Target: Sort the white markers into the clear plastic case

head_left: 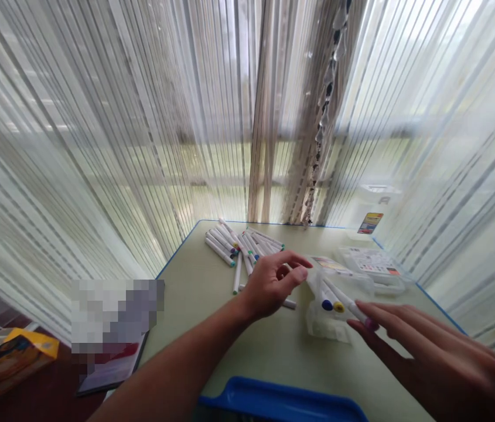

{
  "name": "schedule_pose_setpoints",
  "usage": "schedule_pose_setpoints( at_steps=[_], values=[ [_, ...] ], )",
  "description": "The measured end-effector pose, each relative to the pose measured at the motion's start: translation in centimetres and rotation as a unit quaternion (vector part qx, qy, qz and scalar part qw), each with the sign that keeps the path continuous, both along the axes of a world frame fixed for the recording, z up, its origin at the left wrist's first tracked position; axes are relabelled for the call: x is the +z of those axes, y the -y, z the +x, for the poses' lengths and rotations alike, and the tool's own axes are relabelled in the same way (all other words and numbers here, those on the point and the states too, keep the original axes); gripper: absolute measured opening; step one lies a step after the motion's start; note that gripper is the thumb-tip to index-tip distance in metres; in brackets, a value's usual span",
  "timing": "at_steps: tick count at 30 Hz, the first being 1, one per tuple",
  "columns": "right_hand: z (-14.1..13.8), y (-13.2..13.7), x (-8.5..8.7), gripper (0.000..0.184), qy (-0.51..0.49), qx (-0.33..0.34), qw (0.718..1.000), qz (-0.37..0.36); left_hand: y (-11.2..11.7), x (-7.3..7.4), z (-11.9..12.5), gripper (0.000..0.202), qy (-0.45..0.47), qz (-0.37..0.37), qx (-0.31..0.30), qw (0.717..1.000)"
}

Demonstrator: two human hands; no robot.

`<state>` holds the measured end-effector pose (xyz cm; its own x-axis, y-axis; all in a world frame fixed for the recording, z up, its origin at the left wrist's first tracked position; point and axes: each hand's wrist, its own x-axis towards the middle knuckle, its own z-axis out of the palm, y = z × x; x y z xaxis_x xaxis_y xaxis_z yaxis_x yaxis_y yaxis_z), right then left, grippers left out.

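Observation:
A white marker (pixel 357 310) with a purple cap is pinched between the thumb and fingers of my right hand (pixel 423 337). Its far part lies over a clear plastic case (pixel 352 284), in which two more white markers lie side by side, one with a blue end (pixel 327 305) and one with a yellow end (pixel 338 307). My left hand (pixel 276 280) is beside the case's left side, its index finger and thumb bent but apart, with nothing visible between them. Beyond that hand is a loose pile of white markers (pixel 218 245) with coloured ends, partly hidden by it.
A second clear case (pixel 372 264) with a printed label lies behind the first. Farther back stands a translucent container (pixel 368 205) with a sticker. At the front edge is a blue tray (pixel 291 398). String curtains (pixel 212 117) hang behind the table (pixel 185 293).

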<state>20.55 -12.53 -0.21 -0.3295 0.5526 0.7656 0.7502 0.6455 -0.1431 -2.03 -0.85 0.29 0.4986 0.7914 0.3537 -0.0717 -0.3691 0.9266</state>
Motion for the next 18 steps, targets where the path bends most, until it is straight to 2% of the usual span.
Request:
schedule_pose_setpoints(
  at_steps=[3,9,18],
  values=[
    [-0.4,0.0,0.6,0.027,0.07,-0.036,0.997,0.003,-0.1,0.0,0.0,0.028,-0.005,-0.011,0.001,1.0],
    [-1.0,-0.6,1.9,0.021,0.169,-0.063,0.983,0.018,-0.3,0.1,0.1,0.028,-0.029,-0.013,-0.005,0.999],
    [-1.8,-1.2,2.7,0.02,0.218,-0.093,0.969,-0.062,-0.2,0.1,0.1,0.03,-0.047,-0.011,-0.003,0.999]
  ],
)
